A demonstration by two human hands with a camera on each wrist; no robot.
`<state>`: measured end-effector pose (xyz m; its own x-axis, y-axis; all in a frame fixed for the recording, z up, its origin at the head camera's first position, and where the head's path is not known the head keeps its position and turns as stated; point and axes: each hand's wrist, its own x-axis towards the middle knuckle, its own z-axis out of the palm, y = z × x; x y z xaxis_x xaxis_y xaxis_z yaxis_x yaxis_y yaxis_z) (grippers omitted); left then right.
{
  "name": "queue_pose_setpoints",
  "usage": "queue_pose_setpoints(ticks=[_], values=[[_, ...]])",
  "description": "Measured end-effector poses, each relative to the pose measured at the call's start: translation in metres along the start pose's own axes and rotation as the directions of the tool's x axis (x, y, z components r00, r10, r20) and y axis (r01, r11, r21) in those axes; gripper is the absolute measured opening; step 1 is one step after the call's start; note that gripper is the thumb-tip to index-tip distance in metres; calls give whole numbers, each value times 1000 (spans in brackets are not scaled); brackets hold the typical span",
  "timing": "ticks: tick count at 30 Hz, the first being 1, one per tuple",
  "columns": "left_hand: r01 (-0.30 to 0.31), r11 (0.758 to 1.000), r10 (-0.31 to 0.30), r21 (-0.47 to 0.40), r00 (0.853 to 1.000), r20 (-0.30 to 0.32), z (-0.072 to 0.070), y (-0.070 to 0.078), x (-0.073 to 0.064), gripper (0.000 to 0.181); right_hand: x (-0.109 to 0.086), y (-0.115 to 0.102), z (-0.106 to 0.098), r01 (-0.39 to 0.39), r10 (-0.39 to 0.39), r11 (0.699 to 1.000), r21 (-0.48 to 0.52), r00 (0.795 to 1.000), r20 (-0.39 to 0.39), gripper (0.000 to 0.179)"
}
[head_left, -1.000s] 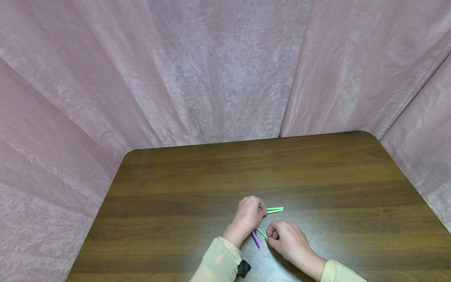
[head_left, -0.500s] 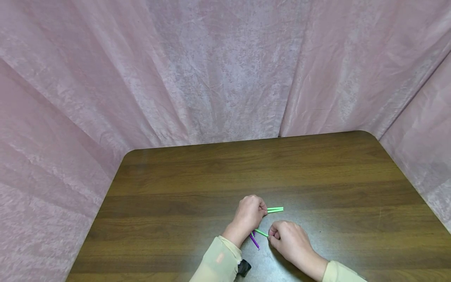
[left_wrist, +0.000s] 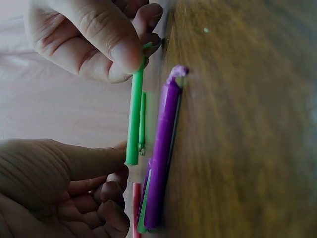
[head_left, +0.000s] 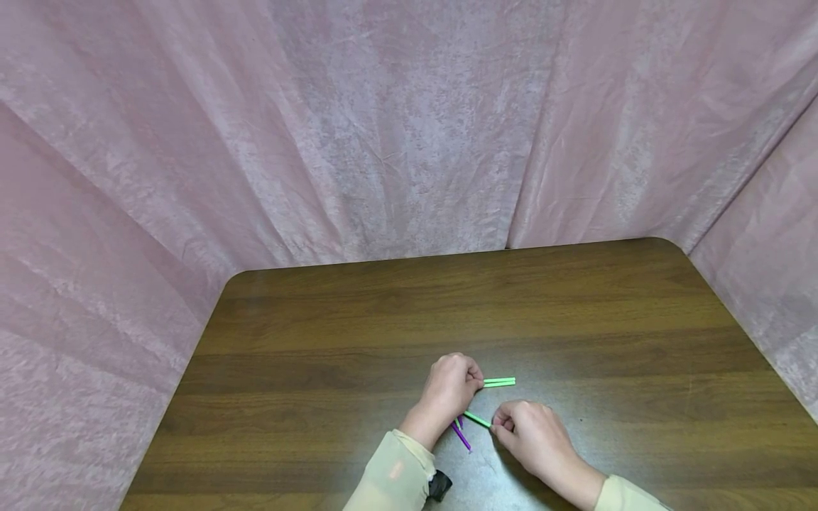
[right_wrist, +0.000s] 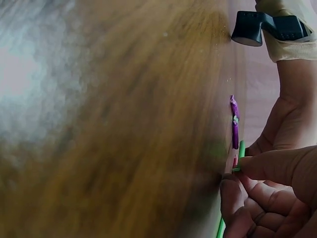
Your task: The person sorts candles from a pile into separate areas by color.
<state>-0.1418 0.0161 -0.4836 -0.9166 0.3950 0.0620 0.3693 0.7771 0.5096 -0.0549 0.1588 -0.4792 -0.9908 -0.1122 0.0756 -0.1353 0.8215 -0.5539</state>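
Observation:
My right hand [head_left: 533,436] pinches a thin green candle [left_wrist: 134,119] by its wick end, the candle slanting toward the left wrist. Farther back, my left hand [head_left: 449,387] holds the near ends of two green candles [head_left: 501,382] between thumb and fingers; they lie side by side, pointing right. A purple candle [left_wrist: 166,144] with a curled wick rests on the table below the left wrist, beside other green and purple pieces partly hidden by the hand. In the left wrist view, part of a red candle [left_wrist: 136,208] shows near the left fingers.
The brown wooden table [head_left: 319,326] has rounded far corners, with pink curtains [head_left: 409,142] hanging behind and at both sides. A black wrist camera [head_left: 439,486] sits at the left cuff.
The far ends of the two green candles at my left hand have come together, now nearly parallel. My right hand has shifted slightly right with its green candle.

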Motion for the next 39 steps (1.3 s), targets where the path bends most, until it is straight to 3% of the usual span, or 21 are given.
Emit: queue_pose_setpoints(ticks=[11, 16, 22, 23, 26, 34, 39], values=[[-39, 998, 37, -45, 998, -48, -1, -8, -3, 12, 2, 5, -1, 54, -52, 994, 90, 998, -22, 21], [-49, 996, 45, -70, 997, -55, -4, -12, -5, 12, 4, 11, -2, 38, -43, 982, 183, 999, 23, 18], [-81, 991, 73, -109, 995, -75, -7, -14, -8, 14, 7, 18, -1, -41, -6, 922, 385, 993, 119, 11], [-108, 989, 98, -101, 991, -95, -4, -18, -8, 15, 7, 20, -2, -48, -6, 912, 409, 992, 130, 10], [-113, 988, 103, -105, 990, -100, -6, -18, -10, 14, 6, 22, -3, -77, 9, 888, 453, 989, 149, 11], [-45, 993, 45, -107, 999, -4, -11, -21, -13, 15, 6, 23, -6, -158, 72, 839, 521, 981, 182, 3], [-36, 993, 38, -114, 999, 10, -14, -23, -16, 14, 7, 24, -7, -168, 101, 854, 493, 982, 159, 3]])
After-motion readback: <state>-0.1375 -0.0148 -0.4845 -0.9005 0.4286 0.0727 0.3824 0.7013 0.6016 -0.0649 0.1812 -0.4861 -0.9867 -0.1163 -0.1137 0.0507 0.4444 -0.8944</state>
